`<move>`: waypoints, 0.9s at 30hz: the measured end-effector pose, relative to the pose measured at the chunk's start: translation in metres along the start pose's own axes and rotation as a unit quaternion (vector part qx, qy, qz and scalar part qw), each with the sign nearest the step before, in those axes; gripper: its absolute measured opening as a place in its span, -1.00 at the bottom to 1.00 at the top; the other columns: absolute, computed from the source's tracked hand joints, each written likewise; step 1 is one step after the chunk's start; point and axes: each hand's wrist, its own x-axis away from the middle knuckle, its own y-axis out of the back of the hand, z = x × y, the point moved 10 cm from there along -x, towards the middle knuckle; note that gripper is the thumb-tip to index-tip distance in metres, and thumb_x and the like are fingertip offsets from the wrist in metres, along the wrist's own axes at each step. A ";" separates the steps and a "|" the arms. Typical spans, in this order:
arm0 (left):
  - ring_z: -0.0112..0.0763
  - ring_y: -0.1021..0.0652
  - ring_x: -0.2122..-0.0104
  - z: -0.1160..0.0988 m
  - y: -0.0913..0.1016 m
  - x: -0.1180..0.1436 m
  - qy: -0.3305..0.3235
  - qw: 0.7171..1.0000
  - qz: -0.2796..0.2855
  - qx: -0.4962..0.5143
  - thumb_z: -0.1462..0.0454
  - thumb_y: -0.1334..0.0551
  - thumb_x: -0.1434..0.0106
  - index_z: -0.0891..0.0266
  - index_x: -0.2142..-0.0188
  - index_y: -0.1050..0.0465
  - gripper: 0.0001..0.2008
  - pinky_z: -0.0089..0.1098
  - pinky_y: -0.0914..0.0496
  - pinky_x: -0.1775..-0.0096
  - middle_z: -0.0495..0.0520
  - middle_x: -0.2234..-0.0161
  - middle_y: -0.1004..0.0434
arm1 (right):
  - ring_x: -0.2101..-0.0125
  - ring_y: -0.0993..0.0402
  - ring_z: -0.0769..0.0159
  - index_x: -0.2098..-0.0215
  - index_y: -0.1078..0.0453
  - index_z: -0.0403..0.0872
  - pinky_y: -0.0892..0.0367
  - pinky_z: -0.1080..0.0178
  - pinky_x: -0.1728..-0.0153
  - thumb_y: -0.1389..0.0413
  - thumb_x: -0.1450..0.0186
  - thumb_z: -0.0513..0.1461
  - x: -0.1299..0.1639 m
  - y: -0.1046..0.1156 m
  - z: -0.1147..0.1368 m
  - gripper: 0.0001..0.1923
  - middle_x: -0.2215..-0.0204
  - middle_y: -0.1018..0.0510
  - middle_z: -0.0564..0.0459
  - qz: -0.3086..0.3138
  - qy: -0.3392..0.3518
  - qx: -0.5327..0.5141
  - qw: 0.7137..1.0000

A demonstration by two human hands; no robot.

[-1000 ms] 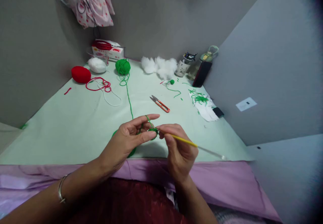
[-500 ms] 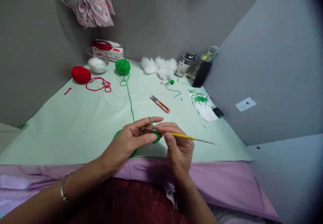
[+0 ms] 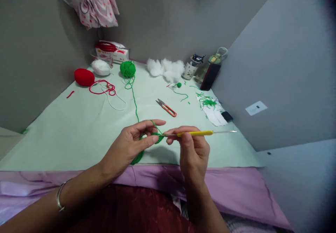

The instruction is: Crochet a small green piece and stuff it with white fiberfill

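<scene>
My left hand [image 3: 133, 142] pinches a green crochet piece [image 3: 159, 139] between thumb and fingers, its forefinger stretched out with green yarn over it. Part of the green work hangs below that palm, mostly hidden behind the hand. In my right hand [image 3: 193, 149] is a crochet hook [image 3: 195, 133] with a yellow grip, held like a pen; its thin metal tip meets the edge of the green piece. From the left hand a strand of yarn [image 3: 135, 103] runs back to a green yarn ball [image 3: 127, 69].
Orange-handled thread snips [image 3: 166, 107] lie beyond my hands. A red yarn ball [image 3: 84, 77] and a white yarn ball [image 3: 101, 67] sit at back left. White stuffing [image 3: 166, 69], a pen jar [image 3: 191, 68] and a phone [image 3: 210, 77] stand along the back. Green scraps [image 3: 208, 102] lie on paper at right.
My right hand and the hook have moved right, drawing the hook tip back to the edge of the green piece. My left hand has shifted slightly left.
</scene>
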 end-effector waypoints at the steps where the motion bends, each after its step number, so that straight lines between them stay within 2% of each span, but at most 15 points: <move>1: -0.42 -0.46 0.20 -0.002 0.002 0.001 -0.004 1.000 -0.009 -0.015 0.23 -0.41 -0.32 -0.06 -0.03 -0.68 -0.71 -0.38 -0.32 0.09 -0.04 0.27 -0.50 | 0.35 -0.63 0.40 0.11 -0.57 0.04 -0.55 0.27 0.26 -0.06 -0.53 -0.25 0.002 -0.001 0.006 -0.78 0.25 -0.71 0.10 0.004 0.021 0.038 0.999; 4: -0.40 -0.46 0.24 -0.007 0.006 0.002 -0.022 0.998 -0.032 -0.050 0.24 -0.42 -0.31 -0.04 -0.02 -0.68 -0.71 -0.34 -0.32 0.09 -0.04 0.30 -0.50 | 0.30 -0.63 0.40 0.02 -0.57 0.05 -0.55 0.28 0.22 -0.05 -0.51 -0.33 0.010 -0.008 0.026 -0.73 0.20 -0.70 0.10 0.024 0.098 0.138 0.985; 6: -0.39 -0.46 0.24 -0.009 0.007 0.002 -0.033 0.997 -0.034 -0.062 0.25 -0.42 -0.30 -0.04 -0.02 -0.69 -0.70 -0.32 -0.31 0.10 -0.04 0.30 -0.51 | 0.29 -0.63 0.40 -0.03 -0.55 0.05 -0.55 0.28 0.21 -0.04 -0.50 -0.35 0.014 -0.010 0.033 -0.70 0.18 -0.71 0.10 0.026 0.128 0.154 0.979; 11: -0.38 -0.47 0.21 -0.011 0.007 0.001 -0.033 0.996 -0.016 -0.081 0.23 -0.43 -0.29 -0.09 -0.02 -0.69 -0.69 -0.32 -0.30 0.09 -0.04 0.28 -0.54 | 0.35 -0.64 0.41 0.08 -0.57 0.04 -0.56 0.26 0.26 -0.04 -0.52 -0.31 0.009 -0.003 0.021 -0.74 0.24 -0.70 0.11 -0.009 0.080 0.092 0.992; 16: -0.37 -0.47 0.23 -0.011 0.008 0.002 -0.027 0.996 -0.017 -0.086 0.22 -0.45 -0.28 -0.08 -0.01 -0.70 -0.69 -0.31 -0.31 0.09 -0.03 0.27 -0.56 | 0.37 -0.65 0.37 0.11 -0.56 0.01 -0.58 0.23 0.28 -0.05 -0.53 -0.28 0.005 -0.001 0.012 -0.78 0.26 -0.71 0.07 -0.017 0.046 0.035 0.998; 22: -0.34 -0.49 0.23 -0.018 0.008 0.004 -0.049 0.993 -0.034 -0.100 0.22 -0.46 -0.26 -0.07 0.01 -0.70 -0.70 -0.28 -0.32 0.04 -0.03 0.27 -0.58 | 0.36 -0.63 0.34 0.07 -0.58 0.05 -0.57 0.21 0.29 -0.05 -0.51 -0.31 0.010 -0.003 0.025 -0.75 0.25 -0.70 0.07 -0.013 0.090 0.126 0.988; 27: -0.28 -0.49 0.21 -0.030 0.007 0.009 -0.102 0.983 -0.073 -0.138 0.27 -0.44 -0.27 -0.05 0.03 -0.71 -0.72 -0.24 -0.34 0.05 0.00 0.26 -0.58 | 0.32 -0.64 0.33 -0.01 -0.53 0.08 -0.59 0.20 0.28 -0.06 -0.48 -0.37 0.014 -0.006 0.028 -0.70 0.21 -0.70 0.07 0.013 0.133 0.154 0.979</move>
